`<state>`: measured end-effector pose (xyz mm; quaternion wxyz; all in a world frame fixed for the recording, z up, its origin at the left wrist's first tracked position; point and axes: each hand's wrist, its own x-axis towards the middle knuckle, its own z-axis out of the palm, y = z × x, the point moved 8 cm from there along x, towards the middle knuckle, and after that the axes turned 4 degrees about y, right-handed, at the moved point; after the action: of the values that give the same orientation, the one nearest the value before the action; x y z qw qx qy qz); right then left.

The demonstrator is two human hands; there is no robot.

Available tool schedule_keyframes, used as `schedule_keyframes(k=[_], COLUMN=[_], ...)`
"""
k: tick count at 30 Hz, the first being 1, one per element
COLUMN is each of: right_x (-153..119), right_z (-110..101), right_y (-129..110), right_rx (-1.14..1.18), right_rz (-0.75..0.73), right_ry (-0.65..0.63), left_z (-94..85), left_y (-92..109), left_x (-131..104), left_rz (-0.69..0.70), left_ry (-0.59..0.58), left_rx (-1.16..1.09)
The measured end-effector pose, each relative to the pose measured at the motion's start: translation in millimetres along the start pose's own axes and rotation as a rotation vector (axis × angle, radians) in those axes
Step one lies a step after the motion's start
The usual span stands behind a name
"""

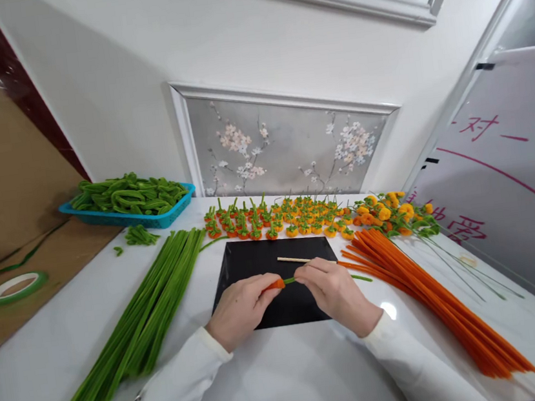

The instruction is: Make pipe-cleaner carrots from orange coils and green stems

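My left hand (244, 306) is closed on a small orange pipe-cleaner piece (276, 284), mostly hidden by the fingers. A green pipe cleaner (290, 280) runs from that piece into the pinched fingers of my right hand (331, 289); a green end shows past the right hand. Both hands are above a black mat (259, 257). A thin wooden stick (293, 260) lies on the mat, partly behind my right hand. Right of that hand is a bundle of orange pipe cleaners (425, 292). Long green pipe cleaners (140, 320) lie to the left.
Rows of small orange and yellow pieces with green tops (255, 229) stand behind the mat. A blue tray (162, 218) holds bent green pieces. Yellow-orange flowers (385, 213) lie at the back right. Green tape (19, 287) rests on cardboard at the left.
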<state>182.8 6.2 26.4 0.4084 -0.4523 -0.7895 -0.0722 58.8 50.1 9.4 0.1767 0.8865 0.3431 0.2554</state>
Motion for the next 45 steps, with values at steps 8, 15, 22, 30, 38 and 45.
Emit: schedule_keyframes(k=[8,15,22,30,38,45], right_x=[3,8,15,9,14,12], right_z=[-2,-4,-9,-47,-15,1], right_y=[-2,-12,-2,21,-15,-26], right_rx=[-0.079,-0.231,-0.098,-0.009,-0.039,-0.016], right_rz=[-0.02,-0.169,-0.127,0.023,-0.07,-0.101], right_ry=[0.011,-0.009,0.008,0.14,-0.132,-0.138], left_z=[4.9,15.9,28.5,-1.0,5.0,6.1], left_y=[0,2,-1,-13,1,12], left_x=[-5,-2,-2,-7,-4,-6], left_rz=[-0.031,-0.149,-0.406,-0.534,-0.361,-0.319], left_ry=[-0.078,-0.251,-0.36,-0.303,-0.127,-0.137], left_rx=[0.012,-0.33,-0.866,-0.903,-0.661,-0.656])
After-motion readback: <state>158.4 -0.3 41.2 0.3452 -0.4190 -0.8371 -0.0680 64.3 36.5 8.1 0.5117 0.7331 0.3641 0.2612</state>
